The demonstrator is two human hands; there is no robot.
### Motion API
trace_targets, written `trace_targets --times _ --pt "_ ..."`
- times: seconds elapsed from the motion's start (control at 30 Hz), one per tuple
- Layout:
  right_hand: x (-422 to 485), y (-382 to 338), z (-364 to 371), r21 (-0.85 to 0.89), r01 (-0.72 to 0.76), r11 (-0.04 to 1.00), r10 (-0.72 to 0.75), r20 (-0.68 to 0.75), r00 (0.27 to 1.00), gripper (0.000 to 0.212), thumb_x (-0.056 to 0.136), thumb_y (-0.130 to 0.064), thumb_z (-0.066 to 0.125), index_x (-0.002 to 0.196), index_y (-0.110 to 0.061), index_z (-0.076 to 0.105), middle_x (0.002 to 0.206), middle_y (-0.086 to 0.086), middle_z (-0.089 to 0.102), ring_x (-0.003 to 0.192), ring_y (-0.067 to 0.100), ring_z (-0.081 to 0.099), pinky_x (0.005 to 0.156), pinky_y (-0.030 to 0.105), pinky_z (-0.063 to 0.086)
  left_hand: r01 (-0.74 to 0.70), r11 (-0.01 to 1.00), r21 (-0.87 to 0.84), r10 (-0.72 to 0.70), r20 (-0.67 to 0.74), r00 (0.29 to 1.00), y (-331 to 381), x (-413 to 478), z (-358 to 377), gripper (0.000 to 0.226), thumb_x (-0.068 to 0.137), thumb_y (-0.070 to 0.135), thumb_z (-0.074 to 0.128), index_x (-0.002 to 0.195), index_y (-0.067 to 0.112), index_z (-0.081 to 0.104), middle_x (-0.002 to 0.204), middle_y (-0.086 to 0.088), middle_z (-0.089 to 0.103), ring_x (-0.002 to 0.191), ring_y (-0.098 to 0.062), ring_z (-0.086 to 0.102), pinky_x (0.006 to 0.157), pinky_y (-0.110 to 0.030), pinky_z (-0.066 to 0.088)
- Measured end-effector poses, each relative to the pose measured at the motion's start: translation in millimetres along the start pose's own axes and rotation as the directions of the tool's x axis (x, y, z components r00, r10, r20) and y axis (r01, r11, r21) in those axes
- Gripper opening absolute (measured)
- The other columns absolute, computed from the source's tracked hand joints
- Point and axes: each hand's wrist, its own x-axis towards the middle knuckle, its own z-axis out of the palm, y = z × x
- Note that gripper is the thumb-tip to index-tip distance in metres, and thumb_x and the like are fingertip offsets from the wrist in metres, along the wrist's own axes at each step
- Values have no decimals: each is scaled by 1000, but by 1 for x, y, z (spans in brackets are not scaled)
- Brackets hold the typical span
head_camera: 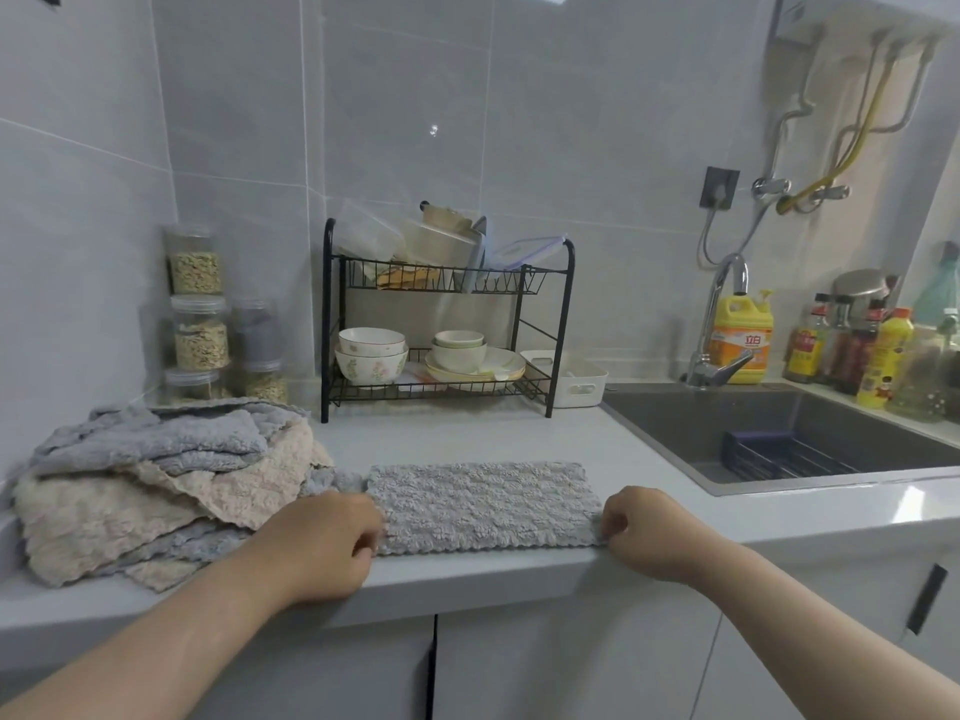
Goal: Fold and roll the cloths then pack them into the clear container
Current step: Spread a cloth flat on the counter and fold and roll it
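A grey fluffy cloth [483, 506], folded into a long strip, lies flat along the front edge of the white counter [467, 433]. My left hand [322, 543] pinches its near left corner, fingers curled. At the strip's near right corner my right hand [644, 532] pinches the cloth in the same way. A loose pile of grey and beige cloths [156, 485] sits on the counter to the left. A clear lidded container [524, 252] lies on the top shelf of the dish rack.
A black two-tier dish rack [561, 330] with bowls and plates stands at the back. Stacked jars [200, 324] fill the left corner. A white bin [582, 379] sits beside the rack. To the right are a dark sink [769, 433], a tap [722, 324] and bottles [743, 335].
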Motion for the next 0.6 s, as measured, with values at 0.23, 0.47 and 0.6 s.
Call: trace_targets --times 0.23,0.47,0.6 --pt "41 -19 -10 462 -358 812 398 11 917 11 83 -15 56 85 -5 52 72 9 49 61 24 47 60 30 40 88 967 -237 -86 20 996 1 28 3 24 98 36 47 112 26 64 126 12 59 110 -7 56 96 -27 44" --pt "60 -56 27 -116 275 954 -269 71 961 44 101 -40 30 137 -21 48 141 0 48 131 20 42 112 40 32 121 987 -104 -87 286 954 12 65 19 86 84 74 41 154 33 12 162 6 4 149 -11 4 119 -32 3" --pt "75 -42 32 -148 115 982 -92 153 984 65 96 -61 20 151 -26 26 157 -3 27 147 21 20 118 46 16 161 986 -39 -134 379 916 -4 67 26 114 62 96 25 153 35 -4 161 5 -10 149 -13 -7 119 -37 -2"
